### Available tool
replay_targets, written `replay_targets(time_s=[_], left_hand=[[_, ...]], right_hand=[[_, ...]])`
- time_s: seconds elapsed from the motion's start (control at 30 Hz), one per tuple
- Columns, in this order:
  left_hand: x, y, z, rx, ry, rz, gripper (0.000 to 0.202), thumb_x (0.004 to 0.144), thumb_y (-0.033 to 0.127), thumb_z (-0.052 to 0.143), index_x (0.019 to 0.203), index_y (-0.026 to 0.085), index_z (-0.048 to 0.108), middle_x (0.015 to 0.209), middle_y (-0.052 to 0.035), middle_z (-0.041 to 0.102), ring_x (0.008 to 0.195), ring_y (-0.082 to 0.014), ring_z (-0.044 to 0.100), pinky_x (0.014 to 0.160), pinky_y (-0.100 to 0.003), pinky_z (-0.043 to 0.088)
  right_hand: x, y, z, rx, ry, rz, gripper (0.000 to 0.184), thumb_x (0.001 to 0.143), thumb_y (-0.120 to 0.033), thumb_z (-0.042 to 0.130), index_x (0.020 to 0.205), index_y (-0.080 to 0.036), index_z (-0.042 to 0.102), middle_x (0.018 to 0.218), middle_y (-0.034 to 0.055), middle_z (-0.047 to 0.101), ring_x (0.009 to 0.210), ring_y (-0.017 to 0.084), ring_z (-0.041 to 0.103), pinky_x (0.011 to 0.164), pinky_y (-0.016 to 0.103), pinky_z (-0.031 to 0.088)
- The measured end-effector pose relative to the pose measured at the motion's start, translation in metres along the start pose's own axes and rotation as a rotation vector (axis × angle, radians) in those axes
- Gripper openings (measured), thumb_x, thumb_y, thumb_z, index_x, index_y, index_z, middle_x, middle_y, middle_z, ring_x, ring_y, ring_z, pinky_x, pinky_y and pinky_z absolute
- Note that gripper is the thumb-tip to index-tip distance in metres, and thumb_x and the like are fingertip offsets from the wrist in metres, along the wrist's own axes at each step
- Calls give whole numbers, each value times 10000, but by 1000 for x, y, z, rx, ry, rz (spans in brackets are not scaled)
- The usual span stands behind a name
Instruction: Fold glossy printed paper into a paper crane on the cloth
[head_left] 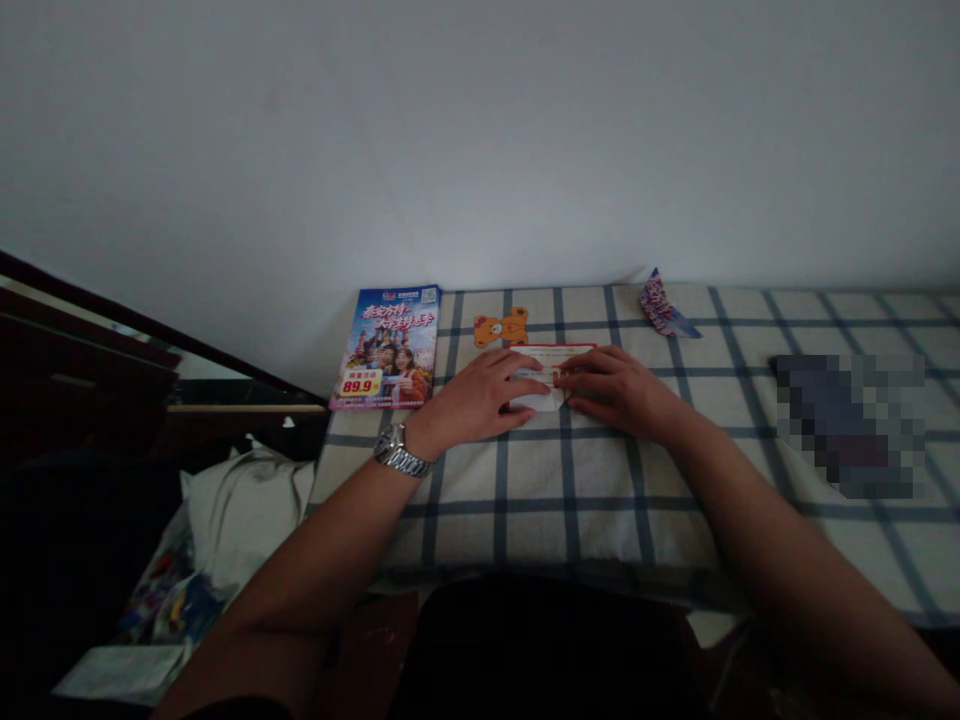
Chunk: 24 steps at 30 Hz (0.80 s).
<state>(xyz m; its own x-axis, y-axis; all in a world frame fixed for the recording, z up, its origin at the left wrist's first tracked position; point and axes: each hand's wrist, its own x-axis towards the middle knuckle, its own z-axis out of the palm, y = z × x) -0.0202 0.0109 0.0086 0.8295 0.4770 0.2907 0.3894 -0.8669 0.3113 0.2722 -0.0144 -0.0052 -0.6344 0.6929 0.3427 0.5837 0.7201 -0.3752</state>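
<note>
A small folded sheet of paper [534, 398], white with printed lines and a red edge along its far side, lies on the checked cloth under both hands. My left hand [484, 395], with a metal watch on the wrist, rests on the paper's left part, its fingers stretched out and spread. From the right, my right hand [619, 390] curls its bent fingers onto the paper's right part, the fingertips close together at what looks like a fold. Those fingers partly hide the paper's right side.
A colourful printed leaflet [390, 350] lies left of my hands. Beyond them are a teddy bear picture [501, 328] and a folded paper piece [664, 305] near the wall. A blurred dark object [840, 425] lies right on the checked cloth [480, 530]. White bags [247, 510] stand below left.
</note>
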Motion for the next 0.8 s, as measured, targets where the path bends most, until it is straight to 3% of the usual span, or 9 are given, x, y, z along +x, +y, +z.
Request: replay_targets(time_s=[0.47,0.8], left_hand=[[3,0,4,41,26,22,257,1029,268,598,1236,280,749,1347,-66,649,1283,-248,590,1165,-496,469],[1,-6,5,26,14,72,197,1040,321,623,1172,286,765,1379,-48,645,1297,-226,594,1203,-479,443]], right_hand=[[-2,1,0,26,-22,-7,373,966,-321,703,1339,-318,725,1352,91,706,1259,327,643,1139,604,471],[-2,-4,-3,62,-44,-47,257,950,-316,728,1201,-319,783,1467,97,647,1338,347,604,1143,626,463]])
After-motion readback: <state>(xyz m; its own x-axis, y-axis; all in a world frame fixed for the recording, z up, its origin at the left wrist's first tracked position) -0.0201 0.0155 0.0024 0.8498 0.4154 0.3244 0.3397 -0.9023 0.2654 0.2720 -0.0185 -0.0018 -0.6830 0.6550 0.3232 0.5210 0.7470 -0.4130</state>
